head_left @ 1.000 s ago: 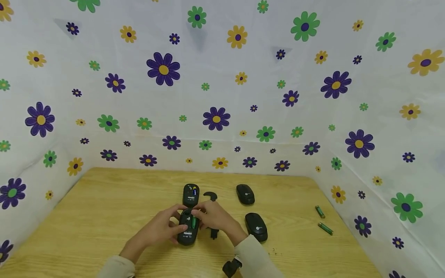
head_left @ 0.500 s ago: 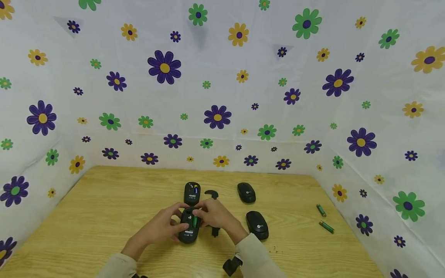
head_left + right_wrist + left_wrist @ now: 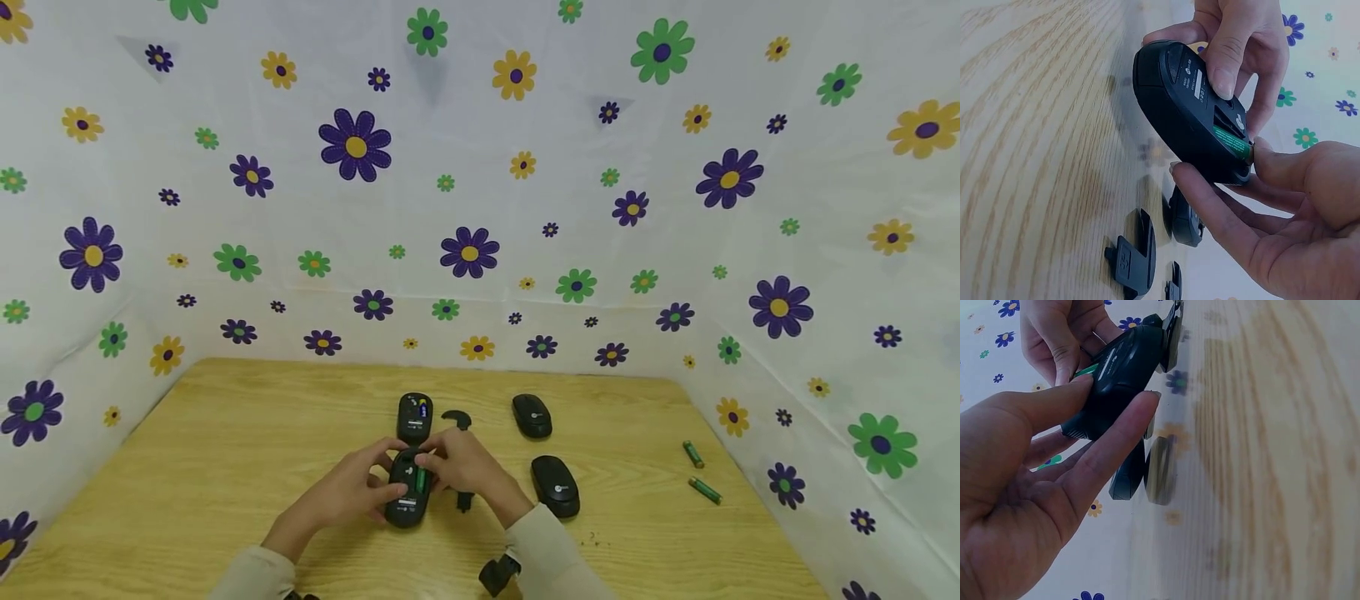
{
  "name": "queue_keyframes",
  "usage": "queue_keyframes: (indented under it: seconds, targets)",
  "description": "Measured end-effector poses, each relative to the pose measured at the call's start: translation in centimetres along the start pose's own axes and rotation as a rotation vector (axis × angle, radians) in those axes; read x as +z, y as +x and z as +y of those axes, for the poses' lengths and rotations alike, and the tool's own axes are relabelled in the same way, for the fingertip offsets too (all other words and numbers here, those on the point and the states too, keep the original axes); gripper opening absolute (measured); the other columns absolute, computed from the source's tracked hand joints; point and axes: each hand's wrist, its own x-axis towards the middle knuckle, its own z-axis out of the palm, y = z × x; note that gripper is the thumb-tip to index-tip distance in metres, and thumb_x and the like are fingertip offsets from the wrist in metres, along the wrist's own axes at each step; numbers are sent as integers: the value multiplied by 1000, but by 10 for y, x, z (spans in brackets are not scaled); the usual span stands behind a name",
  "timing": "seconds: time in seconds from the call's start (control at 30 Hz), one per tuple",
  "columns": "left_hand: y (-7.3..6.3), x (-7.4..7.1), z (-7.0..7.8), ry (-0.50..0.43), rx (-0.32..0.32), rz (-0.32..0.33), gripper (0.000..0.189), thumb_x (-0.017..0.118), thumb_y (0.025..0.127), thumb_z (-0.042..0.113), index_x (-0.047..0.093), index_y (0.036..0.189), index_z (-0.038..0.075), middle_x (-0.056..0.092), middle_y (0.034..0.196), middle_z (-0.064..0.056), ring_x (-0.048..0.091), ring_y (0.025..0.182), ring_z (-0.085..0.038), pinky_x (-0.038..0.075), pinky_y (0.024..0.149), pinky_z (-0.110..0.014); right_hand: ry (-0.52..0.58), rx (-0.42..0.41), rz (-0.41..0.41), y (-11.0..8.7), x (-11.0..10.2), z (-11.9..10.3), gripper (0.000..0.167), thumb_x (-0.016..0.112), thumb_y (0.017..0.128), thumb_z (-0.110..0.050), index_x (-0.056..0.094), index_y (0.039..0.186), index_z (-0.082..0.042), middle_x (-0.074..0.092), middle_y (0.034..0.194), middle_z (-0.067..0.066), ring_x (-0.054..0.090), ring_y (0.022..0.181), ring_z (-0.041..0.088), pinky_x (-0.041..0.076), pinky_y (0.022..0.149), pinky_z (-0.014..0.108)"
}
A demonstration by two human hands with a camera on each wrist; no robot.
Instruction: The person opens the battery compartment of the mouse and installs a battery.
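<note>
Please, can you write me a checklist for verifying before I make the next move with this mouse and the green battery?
1. Mouse gripped, underside up: ok, the left hand holds it.
2. Green battery in the slot: ok, it lies there lengthwise.
3. Battery fully seated: cannot tell, the right hand has its thumb over the end.
4. Slot closed: not ok, a loose black cover lies on the table.
5. Spare batteries away from the hands: ok, two lie far right.

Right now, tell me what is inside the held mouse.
Inside the mouse, a green battery lies in the open slot. The thumb of the right hand partly covers one end of it; whatever sits beneath the battery is hidden.
</note>
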Motion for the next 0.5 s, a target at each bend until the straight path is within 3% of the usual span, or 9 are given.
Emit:
queue_keyframes:
  seconds: [0.3, 0.5]
  targets:
    - [0, -1, 1, 9, 9, -14, 53, 71, 98, 11, 46, 145, 7, 61, 117, -23, 74, 90, -24, 66, 61, -37, -6, 1, 8, 0, 2, -1, 25, 65, 102, -12, 73, 118, 5, 76, 93, 19, 76, 71, 34, 65, 63, 45]
    - [0, -1, 0, 1, 15, -20, 53, 69, 98, 7, 46, 145, 6, 60, 117, -23, 74, 91, -25, 66, 61, -38, -48, -8, 34, 1, 4, 1, 23, 64, 102, -11, 74, 118, 4, 76, 88, 15, 75, 68, 32, 61, 53, 30]
